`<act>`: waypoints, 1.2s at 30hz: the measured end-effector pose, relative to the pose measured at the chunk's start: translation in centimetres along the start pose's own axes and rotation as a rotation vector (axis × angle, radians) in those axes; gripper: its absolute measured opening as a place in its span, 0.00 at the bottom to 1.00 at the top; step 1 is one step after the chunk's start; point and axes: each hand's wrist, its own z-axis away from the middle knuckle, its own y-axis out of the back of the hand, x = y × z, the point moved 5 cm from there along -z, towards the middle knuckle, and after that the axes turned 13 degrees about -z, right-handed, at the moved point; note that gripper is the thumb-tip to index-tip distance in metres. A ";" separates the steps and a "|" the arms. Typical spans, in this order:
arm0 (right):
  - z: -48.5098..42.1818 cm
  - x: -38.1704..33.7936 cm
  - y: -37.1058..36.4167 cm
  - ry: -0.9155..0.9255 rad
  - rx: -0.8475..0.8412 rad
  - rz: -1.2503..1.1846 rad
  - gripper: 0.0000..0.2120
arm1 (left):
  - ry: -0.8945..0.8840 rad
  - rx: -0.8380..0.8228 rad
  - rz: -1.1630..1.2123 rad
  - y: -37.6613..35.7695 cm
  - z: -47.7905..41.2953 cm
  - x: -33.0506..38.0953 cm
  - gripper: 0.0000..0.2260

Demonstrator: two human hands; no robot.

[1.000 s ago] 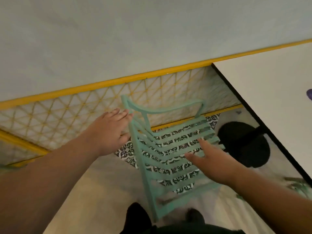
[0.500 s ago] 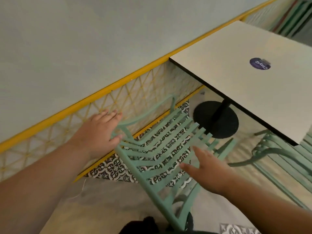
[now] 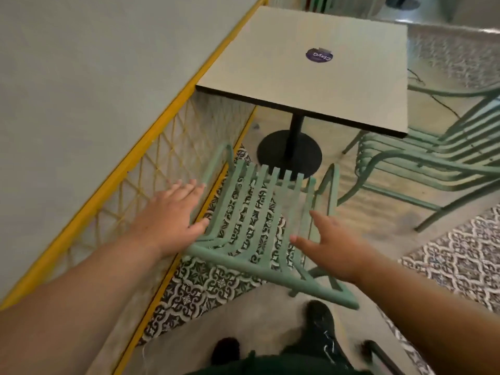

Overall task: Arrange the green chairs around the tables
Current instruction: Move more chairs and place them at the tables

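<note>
A: How does the green chair [image 3: 238, 262] look?
B: It is mint green, made of slats, with two curved armrests. Its back rail is nearest to us and the seat points at the table [image 3: 297, 77].
A: And the table?
B: It has a square pale top with a dark edge, on one black post with a round black foot [image 3: 270, 152]. The seat front is near this foot.
A: Are there other chairs?
B: Yes, a stack of green chairs [image 3: 422, 155] stands at the table's right side.

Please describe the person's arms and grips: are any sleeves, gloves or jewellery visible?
No sleeves show: the left forearm and right forearm are bare. The left grip and the right grip wear no gloves; no ring, watch or bracelet is visible.
</note>
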 end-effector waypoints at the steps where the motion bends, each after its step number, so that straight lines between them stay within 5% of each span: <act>1: 0.9 0.0 -1.2 -0.012 0.002 -0.007 0.40 | -0.015 -0.019 -0.005 -0.9 0.6 -0.1 0.36; 12: 3.4 3.5 -7.9 -0.095 -0.134 0.169 0.40 | -0.108 -0.215 -0.106 -7.6 0.9 -0.1 0.42; 20: 1.8 4.4 -10.0 -0.041 -0.044 0.266 0.47 | -0.244 -0.072 -0.145 -10.8 -1.8 -1.3 0.39; 36: -5.7 3.1 -6.6 -0.024 0.024 0.310 0.42 | -0.277 0.053 -0.087 -9.2 -10.2 -2.4 0.41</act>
